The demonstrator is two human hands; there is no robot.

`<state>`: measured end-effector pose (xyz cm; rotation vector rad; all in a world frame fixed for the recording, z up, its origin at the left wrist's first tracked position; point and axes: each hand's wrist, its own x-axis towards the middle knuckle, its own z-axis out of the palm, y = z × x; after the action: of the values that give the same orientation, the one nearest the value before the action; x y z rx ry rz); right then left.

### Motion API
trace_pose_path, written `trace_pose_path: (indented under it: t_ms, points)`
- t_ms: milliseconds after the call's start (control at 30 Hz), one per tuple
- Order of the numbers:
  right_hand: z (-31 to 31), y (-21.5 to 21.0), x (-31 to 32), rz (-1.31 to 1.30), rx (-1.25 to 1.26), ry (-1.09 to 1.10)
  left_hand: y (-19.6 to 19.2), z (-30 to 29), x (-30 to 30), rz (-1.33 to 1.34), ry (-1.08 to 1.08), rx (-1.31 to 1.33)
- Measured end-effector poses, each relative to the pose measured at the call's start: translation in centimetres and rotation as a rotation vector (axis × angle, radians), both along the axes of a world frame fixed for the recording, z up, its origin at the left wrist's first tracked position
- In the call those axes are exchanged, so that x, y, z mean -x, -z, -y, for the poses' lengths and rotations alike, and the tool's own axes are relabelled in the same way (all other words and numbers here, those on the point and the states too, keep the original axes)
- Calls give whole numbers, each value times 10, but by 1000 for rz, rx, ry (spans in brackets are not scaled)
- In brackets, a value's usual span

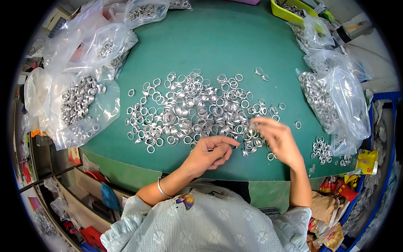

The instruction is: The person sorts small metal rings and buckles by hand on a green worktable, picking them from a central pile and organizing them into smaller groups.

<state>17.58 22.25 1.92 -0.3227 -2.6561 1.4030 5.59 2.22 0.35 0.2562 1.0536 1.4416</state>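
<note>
A broad heap of silver metal rings (193, 109) lies spread over the green table, the rings overlapping in its middle and scattered singly at its edges. My left hand (212, 155) rests at the near edge of the heap. Its index finger points right, while the other fingers curl under toward the thumb; whatever they may hold is hidden. Over the right side of the heap is my right hand (279, 140), its fingers smeared by motion. Whether a ring is between them does not show.
Clear plastic bags of rings (84, 101) line the left side. More bags (331, 101) lie along the right edge, near a small ring pile (322, 150). A yellow-green bin (289, 14) stands far right on the green table (210, 38). Shelves with packages (336, 197) are at lower right.
</note>
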Motion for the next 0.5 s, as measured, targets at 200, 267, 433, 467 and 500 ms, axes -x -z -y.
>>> trace_pose_path:
  t_ms: [200, 267, 433, 467, 500]
  points:
    - [-12, 5, 67, 45, -340, 274, -9, -3, 0, -92, 98, 45]
    - [-10, 12, 79, 56, -505, 234, -8, -2, -1, -139, 119, 17]
    - [-19, 22, 77, 86, -289, 232, -6, 2, 2, -147, 90, 23]
    - [-21, 22, 72, 92, -201, 274, -4, 3, 3, -143, 88, 11]
    - [-19, 24, 67, 46, -1, 306, -3, 3, 4, -140, 87, -1]
